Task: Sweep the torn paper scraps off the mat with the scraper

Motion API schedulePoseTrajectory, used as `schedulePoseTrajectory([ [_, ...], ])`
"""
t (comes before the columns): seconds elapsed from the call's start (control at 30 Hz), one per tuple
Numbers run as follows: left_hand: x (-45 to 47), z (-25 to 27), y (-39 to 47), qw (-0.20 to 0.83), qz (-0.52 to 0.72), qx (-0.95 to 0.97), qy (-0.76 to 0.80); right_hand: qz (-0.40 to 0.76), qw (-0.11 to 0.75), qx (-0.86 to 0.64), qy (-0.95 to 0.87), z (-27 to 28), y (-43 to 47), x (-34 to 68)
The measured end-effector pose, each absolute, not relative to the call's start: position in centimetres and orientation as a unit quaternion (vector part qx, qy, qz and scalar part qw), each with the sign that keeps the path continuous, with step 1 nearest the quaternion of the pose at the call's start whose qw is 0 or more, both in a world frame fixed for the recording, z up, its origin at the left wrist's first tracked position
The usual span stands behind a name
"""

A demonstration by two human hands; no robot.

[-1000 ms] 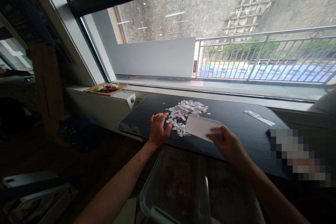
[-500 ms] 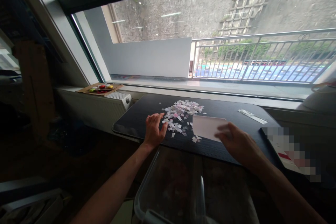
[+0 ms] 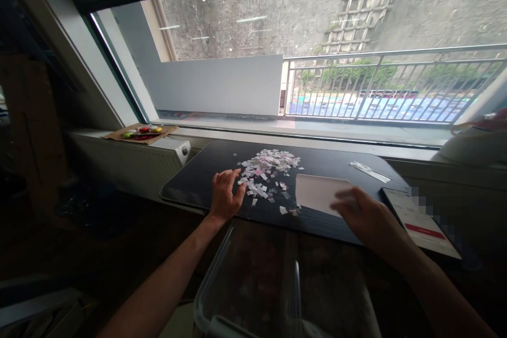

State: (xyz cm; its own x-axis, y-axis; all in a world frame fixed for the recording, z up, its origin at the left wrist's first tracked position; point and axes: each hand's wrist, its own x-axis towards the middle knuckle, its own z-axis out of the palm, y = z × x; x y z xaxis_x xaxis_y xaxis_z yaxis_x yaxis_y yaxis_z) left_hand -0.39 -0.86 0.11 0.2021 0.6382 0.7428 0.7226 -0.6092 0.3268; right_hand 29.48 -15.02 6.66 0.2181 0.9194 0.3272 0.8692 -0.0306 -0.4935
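Note:
A loose pile of small white and pinkish paper scraps [image 3: 270, 161] lies on the dark tabletop [image 3: 198, 179]. At its left side rests my left hand [image 3: 226, 193], fingers apart and curved, nothing held, thumb near the closest scraps. My right hand [image 3: 358, 208], its fingertips blurred, grips the right end of a pale, flat, rectangular card [image 3: 319, 193]. The card is to the right of the pile, with a few stray scraps [image 3: 284, 210] by its lower left corner.
A clear plastic bin [image 3: 245, 285] stands below the table's front edge. White strips [image 3: 369, 171] lie at the back right, and a tablet-like device [image 3: 422, 222] sits at the right edge. Behind are a radiator [image 3: 170, 150], cardboard with colourful items [image 3: 142, 132] and the window.
My right hand has drawn the card rightward, away from the pile, and some stray scraps near its lower corner have shifted. My left hand keeps its place beside the pile. The view has turned slightly.

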Motion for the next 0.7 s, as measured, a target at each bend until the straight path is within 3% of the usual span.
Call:
schedulePoseTrajectory([
  [0.4, -0.5, 0.0, -0.7, 0.05, -0.461, -0.774, -0.432, 0.058, 0.298, -0.718, -0.626, 6.9, -15.8, 29.7],
  [0.57, -0.4, 0.0, -0.7, 0.045, -0.455, -0.772, -0.442, 0.001, 0.318, -0.744, -0.588, 7.0, -16.3, 29.7],
  [0.7, -0.4, 0.0, -0.7, 0.042, -0.454, -0.771, -0.445, 0.039, 0.317, -0.728, -0.606, 6.7, -16.3, 30.4],
])
